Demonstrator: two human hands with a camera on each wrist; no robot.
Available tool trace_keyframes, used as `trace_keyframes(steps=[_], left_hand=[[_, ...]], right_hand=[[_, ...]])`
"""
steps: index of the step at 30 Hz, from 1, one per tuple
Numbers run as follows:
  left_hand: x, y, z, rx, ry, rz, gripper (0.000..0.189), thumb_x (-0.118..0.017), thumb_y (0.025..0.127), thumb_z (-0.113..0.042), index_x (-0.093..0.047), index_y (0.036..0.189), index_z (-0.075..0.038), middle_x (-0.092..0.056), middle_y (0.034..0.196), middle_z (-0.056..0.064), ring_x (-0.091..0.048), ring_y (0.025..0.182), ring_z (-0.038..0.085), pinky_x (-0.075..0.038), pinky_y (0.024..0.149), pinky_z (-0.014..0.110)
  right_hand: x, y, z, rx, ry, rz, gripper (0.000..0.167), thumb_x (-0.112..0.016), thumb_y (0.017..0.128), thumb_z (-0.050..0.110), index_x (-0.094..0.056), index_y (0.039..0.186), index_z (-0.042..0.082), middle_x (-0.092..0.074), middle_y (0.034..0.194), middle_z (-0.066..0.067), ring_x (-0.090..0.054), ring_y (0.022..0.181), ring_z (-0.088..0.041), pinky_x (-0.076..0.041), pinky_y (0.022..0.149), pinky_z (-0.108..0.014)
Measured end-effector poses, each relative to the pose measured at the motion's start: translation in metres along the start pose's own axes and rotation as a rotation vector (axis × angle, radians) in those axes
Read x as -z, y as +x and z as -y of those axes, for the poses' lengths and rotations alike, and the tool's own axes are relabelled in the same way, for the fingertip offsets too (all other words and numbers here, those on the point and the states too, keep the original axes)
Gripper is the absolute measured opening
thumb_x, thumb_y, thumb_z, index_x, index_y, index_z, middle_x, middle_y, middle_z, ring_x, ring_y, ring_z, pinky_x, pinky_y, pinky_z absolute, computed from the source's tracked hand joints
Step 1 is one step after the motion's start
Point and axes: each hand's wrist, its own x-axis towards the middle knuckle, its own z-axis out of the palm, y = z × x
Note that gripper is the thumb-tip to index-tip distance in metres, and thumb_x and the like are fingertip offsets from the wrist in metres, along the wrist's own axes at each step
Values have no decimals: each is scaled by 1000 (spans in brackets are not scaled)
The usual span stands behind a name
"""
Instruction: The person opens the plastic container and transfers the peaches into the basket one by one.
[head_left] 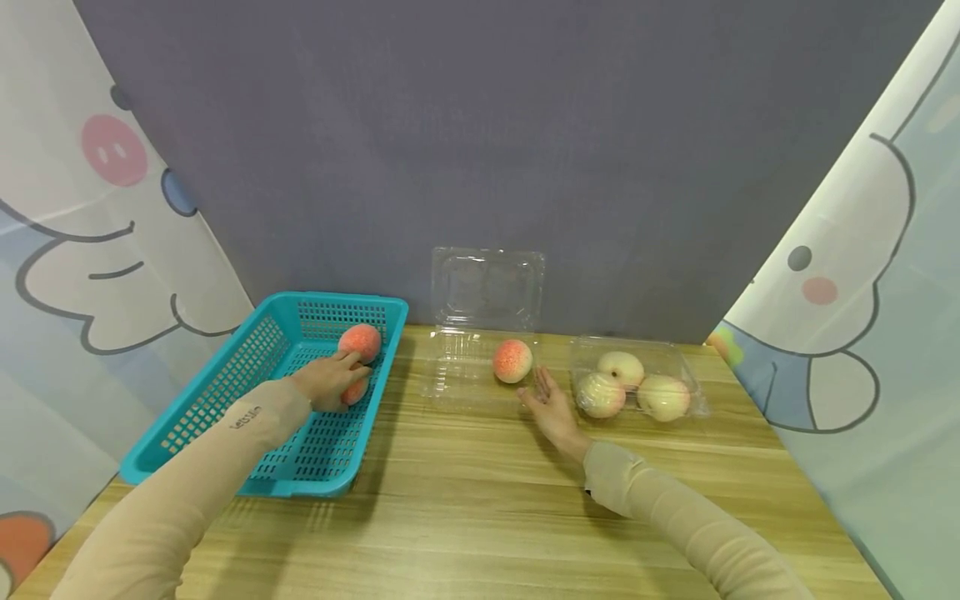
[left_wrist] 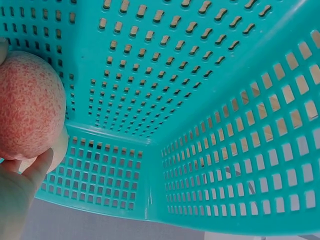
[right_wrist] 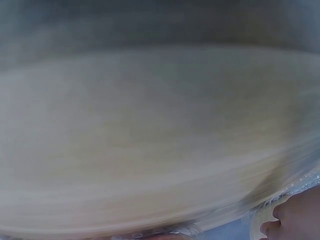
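My left hand (head_left: pixel 328 382) reaches into the teal basket (head_left: pixel 330 487) and grips a pinkish-red peach (head_left: pixel 355 392), with thumb and fingers on either side of it. In the left wrist view that peach (left_wrist: pixel 30 107) fills the left edge, a paler fruit (left_wrist: pixel 61 150) partly hidden behind it. A second red peach (head_left: pixel 360 342) lies just beyond my fingers. My right hand (head_left: pixel 553 417) has its fingers extended at the right front corner of an open clear plastic box (head_left: pixel 457 367). Inside that box, at its right side, sits one red-and-yellow peach (head_left: pixel 513 361).
Right of my right hand stands another clear plastic box (head_left: pixel 678 358) holding several pale peaches (head_left: pixel 663 398). The open box's lid (head_left: pixel 487 287) stands up against the grey back panel (head_left: pixel 487 150). Everything rests on a wood-grain table (head_left: pixel 450 517). The right wrist view is mostly blurred.
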Motion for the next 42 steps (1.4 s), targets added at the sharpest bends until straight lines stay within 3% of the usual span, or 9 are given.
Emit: trace_keyframes(steps=[12, 17, 25, 29, 35, 38, 42], left_hand=[[1, 0, 1, 19, -33, -10, 60, -80, 64, -19, -56, 117, -3, -49, 117, 19, -50, 110, 40, -52, 74, 50], [5, -1, 2, 32, -82, 5, 59, -79, 66, -19, -56, 118, -3, -50, 119, 18, -49, 112, 40, -51, 79, 51], [32, -8, -5, 118, -144, 19, 40, -67, 78, -13, -58, 115, -1, -54, 110, 17, -53, 104, 40, -50, 77, 50], [43, -12, -7, 152, -140, 17, 40, -66, 78, -4, -57, 116, 1, -55, 110, 21, -55, 99, 43, -50, 76, 51], [56, -12, -13, 152, -126, -92, 36, -67, 78, -7, -59, 112, 0, -57, 112, 22, -57, 98, 42, -50, 79, 51], [62, -8, -19, 130, -108, -156, 27, -62, 78, -4, -59, 105, 0, -59, 108, 21, -59, 89, 39, -52, 73, 47], [73, -3, -31, 119, -93, -166, 32, -61, 79, -5, -59, 111, -1, -57, 113, 20, -59, 92, 37, -53, 70, 44]], right_hand=[[-1, -1, 0, 13, 1, 0, 74, -49, 95, 17, 2, 142, -10, -4, 151, -26, -8, 139, -39, -15, 114, -47], [-1, -1, -1, 12, 5, -6, 74, -49, 95, 16, 2, 142, -10, -4, 151, -25, -9, 139, -39, -15, 114, -47], [0, 4, -10, 12, 23, -3, 74, -49, 95, 16, 3, 143, -8, -3, 151, -24, -9, 139, -39, -14, 114, -48], [-1, 1, -3, 8, 27, 9, 74, -48, 95, 16, 3, 143, -9, -2, 151, -25, -8, 139, -40, -14, 114, -48], [0, 4, -5, 12, 18, 5, 75, -50, 95, 16, 2, 142, -10, -2, 151, -25, -9, 139, -41, -15, 114, -49], [1, 10, -17, 18, 15, -10, 77, -51, 94, 20, 1, 143, -8, -4, 151, -24, -10, 139, -40, -15, 114, -48], [1, 16, -28, 12, 1, -17, 78, -52, 94, 23, 1, 145, -4, -5, 153, -20, -11, 140, -36, -16, 114, -45]])
